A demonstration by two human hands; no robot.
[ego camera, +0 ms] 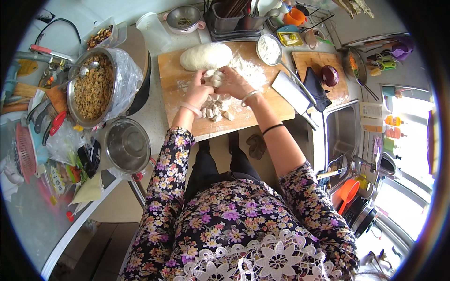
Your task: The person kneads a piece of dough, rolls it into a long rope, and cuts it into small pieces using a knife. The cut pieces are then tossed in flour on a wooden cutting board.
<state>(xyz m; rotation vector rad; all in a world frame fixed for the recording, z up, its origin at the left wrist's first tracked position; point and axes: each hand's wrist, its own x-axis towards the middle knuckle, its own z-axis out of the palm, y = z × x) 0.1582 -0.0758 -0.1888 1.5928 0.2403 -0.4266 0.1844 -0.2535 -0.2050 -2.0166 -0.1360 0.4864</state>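
My left hand (199,92) and my right hand (237,83) curl around a cluster of small pale dough pieces (215,78) from either side. Just below them, more cut dough pieces (217,113) lie loose on a wooden board (175,119), dusted with flour. Behind my fingers rests a large smooth log of dough (206,57). Loose white flour (251,72) spreads to the right of my right hand. Farther right, a cleaver (290,93) lies over the board's edge. A ladle of flour (269,50) stands near the board's back right corner, its handle crossing beside the blade.
On the left are a steel bowl of minced filling (92,93) with a spoon and an empty metal pot (128,145). A second cutting board (311,61) carries a purple onion (329,76) and black cloth (313,89). The sink (341,123) is at the right.
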